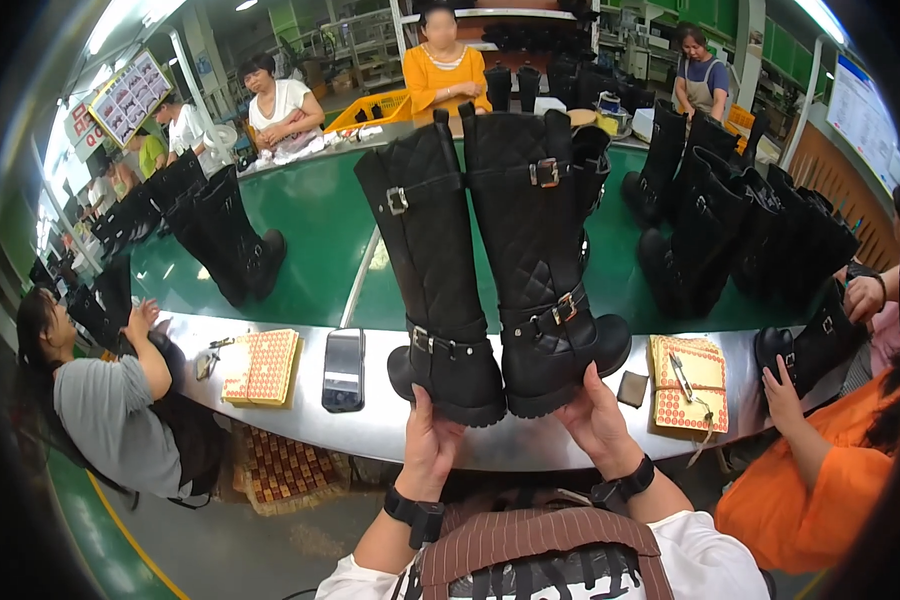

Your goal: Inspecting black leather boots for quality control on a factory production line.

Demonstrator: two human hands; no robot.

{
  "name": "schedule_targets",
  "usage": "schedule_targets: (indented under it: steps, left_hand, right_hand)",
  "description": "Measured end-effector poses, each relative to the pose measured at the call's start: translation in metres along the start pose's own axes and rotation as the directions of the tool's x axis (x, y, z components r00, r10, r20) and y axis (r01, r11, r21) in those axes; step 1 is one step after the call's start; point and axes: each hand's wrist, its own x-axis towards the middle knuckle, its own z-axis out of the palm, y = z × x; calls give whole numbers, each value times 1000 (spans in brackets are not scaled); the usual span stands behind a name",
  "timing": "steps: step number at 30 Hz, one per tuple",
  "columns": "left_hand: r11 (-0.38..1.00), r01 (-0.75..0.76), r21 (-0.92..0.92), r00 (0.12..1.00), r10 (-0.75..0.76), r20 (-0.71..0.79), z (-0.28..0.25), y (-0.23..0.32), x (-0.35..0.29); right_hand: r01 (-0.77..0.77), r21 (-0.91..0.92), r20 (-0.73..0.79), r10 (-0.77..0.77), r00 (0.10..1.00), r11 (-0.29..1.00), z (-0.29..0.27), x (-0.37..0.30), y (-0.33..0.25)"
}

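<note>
Two tall black boots stand upright side by side before me, heels toward me, with quilted shafts and silver buckled straps. My left hand (434,440) grips the left boot (432,270) low at its sole and heel, thumb up along the side. Around the sole of the right boot (530,260) is my right hand (598,425), its thumb on the outer side. Most of the fingers on both hands are hidden under the soles. Part of another black boot (592,180) shows behind the right one.
A phone (344,370) and a sticker-sheet stack (262,366) lie left on the metal ledge (310,430). Right are a dark small square (632,389) and another stack (690,385) with a pen. Boots stand on the green belt (310,230). Co-workers sit on both sides and opposite.
</note>
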Motion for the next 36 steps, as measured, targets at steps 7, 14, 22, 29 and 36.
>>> schedule_targets:
  steps: [7,14,22,29,36]
  left_hand:
    - [1000,10,20,999,-9,-34,-2,1,-2]
    - [998,30,62,999,-28,-43,3,4,-3]
    - [999,33,0,999,-33,-24,8,4,-3]
    - [999,49,-6,999,-49,5,-2,-3,0]
    - [1000,-10,24,999,9,54,-13,-4,9]
  right_hand:
    - [-29,-54,7,29,1000,998,-15,1,5]
    - [-19,-59,49,22,999,998,-15,0,4]
    - [15,-46,52,-13,999,999,-11,-2,3]
    - [-13,-12,75,14,997,1000,-21,0,5]
    - [0,48,29,-1,1000,999,-35,5,11]
